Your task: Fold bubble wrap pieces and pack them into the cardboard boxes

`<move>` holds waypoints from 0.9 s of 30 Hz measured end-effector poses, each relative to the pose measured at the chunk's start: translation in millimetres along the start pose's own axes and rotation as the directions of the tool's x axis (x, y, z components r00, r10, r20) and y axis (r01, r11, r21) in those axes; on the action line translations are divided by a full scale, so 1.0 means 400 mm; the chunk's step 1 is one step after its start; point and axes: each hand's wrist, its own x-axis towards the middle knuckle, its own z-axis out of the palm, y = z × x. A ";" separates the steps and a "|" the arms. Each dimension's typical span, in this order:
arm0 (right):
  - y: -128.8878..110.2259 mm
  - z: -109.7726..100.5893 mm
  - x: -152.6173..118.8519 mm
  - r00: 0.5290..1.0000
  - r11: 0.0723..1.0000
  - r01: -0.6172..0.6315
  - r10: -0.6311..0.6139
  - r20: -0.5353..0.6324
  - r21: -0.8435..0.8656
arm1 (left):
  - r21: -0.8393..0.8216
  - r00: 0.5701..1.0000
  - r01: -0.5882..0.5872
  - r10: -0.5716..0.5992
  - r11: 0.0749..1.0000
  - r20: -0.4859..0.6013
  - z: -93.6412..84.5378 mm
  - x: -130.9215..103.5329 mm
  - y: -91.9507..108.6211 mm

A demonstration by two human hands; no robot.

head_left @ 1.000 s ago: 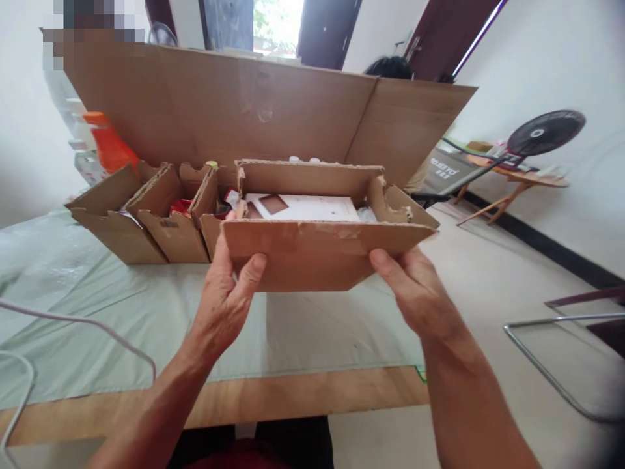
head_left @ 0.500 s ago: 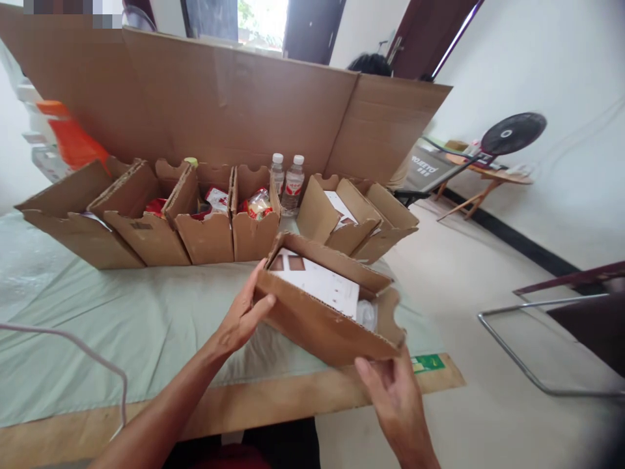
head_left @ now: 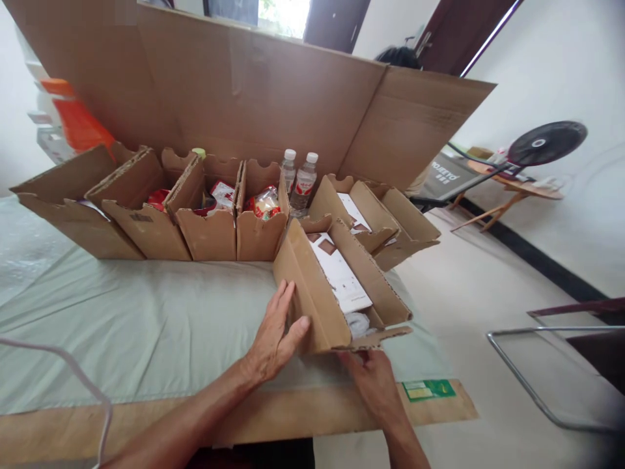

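Observation:
An open-topped cardboard box [head_left: 315, 303] stands at a slant on the cloth, its narrow end toward me. Inside lie a white carton [head_left: 344, 277] with brown squares on it and, nearer me, a clear plastic-looking item [head_left: 359, 324]. Along the box's left wall lies my left hand [head_left: 276, 339], fingers stretched out and thumb apart. My right hand [head_left: 371, 381] grips the box's near lower end; its fingertips are partly hidden beneath the edge. Just behind are two more cardboard boxes, one holding a similar white carton [head_left: 355, 213].
Several cardboard boxes [head_left: 209, 234] with red packets stand in a row at left. Two clear bottles [head_left: 303, 184] stand behind, before a tall cardboard screen [head_left: 303, 98]. A cable [head_left: 73, 361] crosses the left side. A green card [head_left: 430, 389] lies on the table's front edge.
The box has turned so its near end points more toward me and now rests close to the back boxes. My left hand has flattened on its side; my right hand has moved left.

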 end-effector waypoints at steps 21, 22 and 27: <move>-0.188 0.154 0.356 0.987 0.754 -0.072 -0.041 -0.156 -0.653 | -0.060 0.971 0.235 -0.232 0.970 0.051 -0.057 0.009 -0.047; -0.184 0.155 0.362 0.987 0.752 -0.069 -0.044 -0.155 -0.655 | -0.043 0.973 0.226 -0.224 0.973 0.052 -0.066 -0.011 -0.052; -0.170 0.136 0.304 0.994 0.766 -0.013 -0.059 -0.091 -0.643 | -0.021 0.989 0.149 -0.148 0.989 0.025 -0.130 -0.090 -0.079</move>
